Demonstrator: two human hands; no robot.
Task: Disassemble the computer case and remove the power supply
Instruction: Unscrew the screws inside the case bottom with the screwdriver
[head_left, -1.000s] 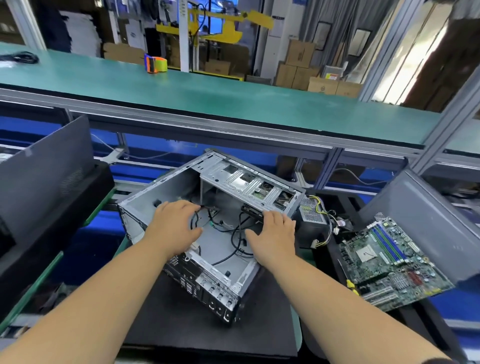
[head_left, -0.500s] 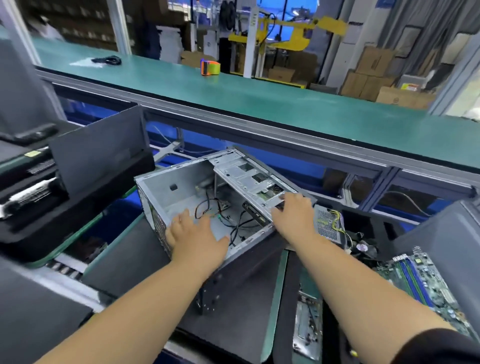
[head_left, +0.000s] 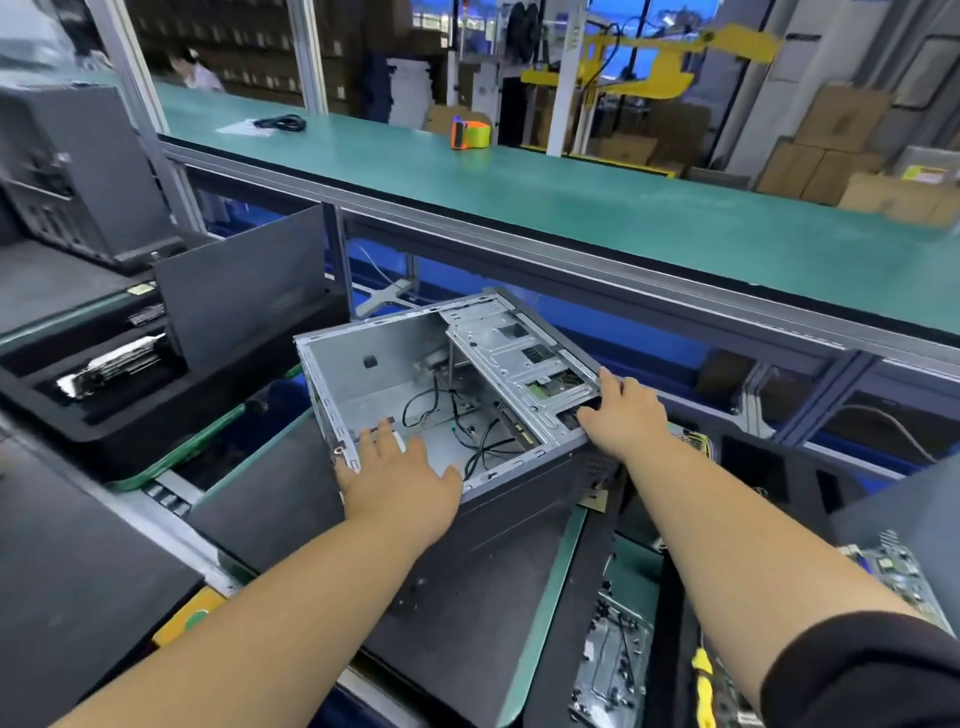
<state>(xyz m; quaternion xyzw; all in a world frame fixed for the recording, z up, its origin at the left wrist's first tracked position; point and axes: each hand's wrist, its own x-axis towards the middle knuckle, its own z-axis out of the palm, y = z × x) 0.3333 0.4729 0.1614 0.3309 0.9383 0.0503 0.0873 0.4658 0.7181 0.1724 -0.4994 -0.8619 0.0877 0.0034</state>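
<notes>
A worker's left hand (head_left: 397, 480) lies spread on the open computer case (head_left: 447, 395); the right hand (head_left: 621, 410) grips its drive cage (head_left: 519, 358)

There is one view only, from a camera worn on the person's head, looking forward and down over both outstretched forearms. It sits close above the open computer case (head_left: 447, 395), which lies near the middle of the frame. The wide lens also takes in the green conveyor belt (head_left: 571, 208) beyond and stacked cardboard boxes (head_left: 831, 150) far behind.
</notes>
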